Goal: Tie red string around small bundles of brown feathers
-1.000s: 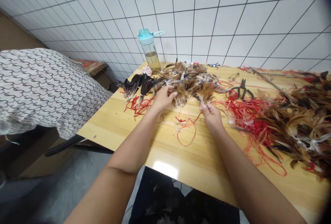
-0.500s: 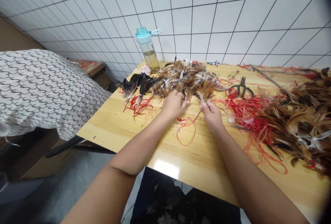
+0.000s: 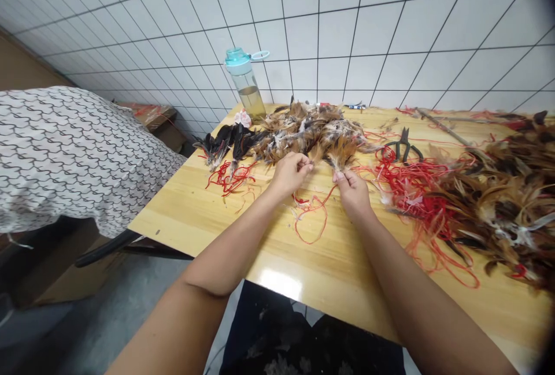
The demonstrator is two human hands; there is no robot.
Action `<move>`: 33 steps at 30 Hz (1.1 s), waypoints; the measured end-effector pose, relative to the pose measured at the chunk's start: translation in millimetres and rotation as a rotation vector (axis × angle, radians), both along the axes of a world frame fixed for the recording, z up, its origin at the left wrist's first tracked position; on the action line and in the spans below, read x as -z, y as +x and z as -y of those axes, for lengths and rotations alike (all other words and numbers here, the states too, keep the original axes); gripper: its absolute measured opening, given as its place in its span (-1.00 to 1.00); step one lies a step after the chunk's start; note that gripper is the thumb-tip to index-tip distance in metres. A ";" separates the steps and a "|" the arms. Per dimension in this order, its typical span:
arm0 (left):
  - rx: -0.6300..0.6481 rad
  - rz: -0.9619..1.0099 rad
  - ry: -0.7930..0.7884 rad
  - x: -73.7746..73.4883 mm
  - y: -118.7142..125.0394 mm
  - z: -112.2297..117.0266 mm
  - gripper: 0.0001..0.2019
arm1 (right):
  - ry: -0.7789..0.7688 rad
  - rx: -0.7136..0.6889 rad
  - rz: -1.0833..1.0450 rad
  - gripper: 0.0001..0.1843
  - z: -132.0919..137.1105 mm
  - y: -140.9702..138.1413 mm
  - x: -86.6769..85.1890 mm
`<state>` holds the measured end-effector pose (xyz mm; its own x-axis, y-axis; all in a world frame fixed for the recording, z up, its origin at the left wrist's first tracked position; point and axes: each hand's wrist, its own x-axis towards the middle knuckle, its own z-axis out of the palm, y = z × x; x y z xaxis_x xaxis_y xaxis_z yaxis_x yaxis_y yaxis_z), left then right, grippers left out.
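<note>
My right hand (image 3: 354, 191) pinches the base of a small bunch of brown feathers (image 3: 340, 154), whose tips fan upward. From that base a red string (image 3: 326, 213) hangs and loops on the tabletop. To its left, my left hand (image 3: 289, 174) has thumb and fingers drawn together at the near edge of a pile of brown and white feathers (image 3: 299, 129). A brown tuft shows just beyond those fingertips; whether they grip it is unclear. Black feather bunches (image 3: 234, 143) with red strings (image 3: 232, 177) lie farther left.
A water bottle (image 3: 248, 89) stands at the back by the tiled wall. Green-handled pliers (image 3: 404, 147) lie right of my hands, behind tangled red string (image 3: 418, 187). A large feather heap (image 3: 507, 207) covers the table's right side. Patterned cloth (image 3: 82, 149) hangs at the left.
My left hand has lifted slightly off the feather pile, its fingers drawn together and turned upward. My right hand keeps its pinch on the feather bunch, and the view has shifted slightly.
</note>
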<state>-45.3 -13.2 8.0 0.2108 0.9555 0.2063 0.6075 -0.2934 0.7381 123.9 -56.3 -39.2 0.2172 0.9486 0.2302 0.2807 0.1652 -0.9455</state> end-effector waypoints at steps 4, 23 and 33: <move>0.113 0.651 -0.304 -3.2 5.6 8.1 -0.73 | 0.013 0.000 0.011 -0.71 -0.2 -0.7 0.0; 0.224 0.663 -0.328 9.4 20.2 18.0 -0.73 | 0.033 -0.205 0.029 -0.72 -5.4 -0.4 8.7; 0.278 0.656 -0.309 12.6 21.6 16.5 -0.66 | 0.073 -0.235 0.122 -0.72 -2.4 0.1 1.0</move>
<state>-23.7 -29.7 -4.6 0.3778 0.9200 0.1045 -0.0482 -0.0932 0.9945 124.1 -54.0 -40.2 -0.0403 0.9498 0.3103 0.3378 0.3052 -0.8904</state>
